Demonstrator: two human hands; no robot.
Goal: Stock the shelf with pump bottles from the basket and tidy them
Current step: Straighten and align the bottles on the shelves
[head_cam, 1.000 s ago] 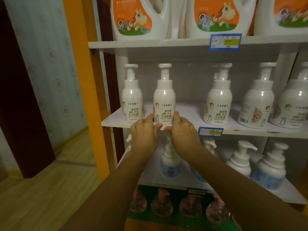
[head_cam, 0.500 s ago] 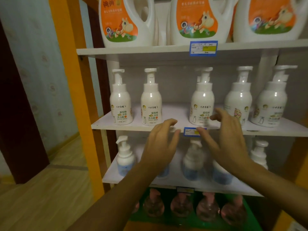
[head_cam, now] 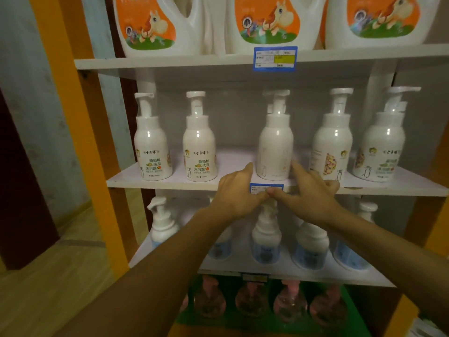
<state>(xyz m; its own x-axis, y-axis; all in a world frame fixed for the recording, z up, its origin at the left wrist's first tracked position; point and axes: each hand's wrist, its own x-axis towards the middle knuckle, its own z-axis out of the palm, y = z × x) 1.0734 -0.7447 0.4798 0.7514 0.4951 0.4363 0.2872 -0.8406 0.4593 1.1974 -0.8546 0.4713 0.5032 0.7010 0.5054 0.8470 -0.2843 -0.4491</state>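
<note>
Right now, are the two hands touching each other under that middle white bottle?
Touching. The head view shows the left hand and right hand meeting thumb tip to thumb tip in front of the shelf edge, below the middle bottle.

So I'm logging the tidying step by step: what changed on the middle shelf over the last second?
Both hands left the second bottle and moved right to the third bottle. The left hand and right hand now flank its base with straight fingers, thumbs meeting below; no closed grip shows. Its label looks blurred. The other pump bottles kept their places.
</note>
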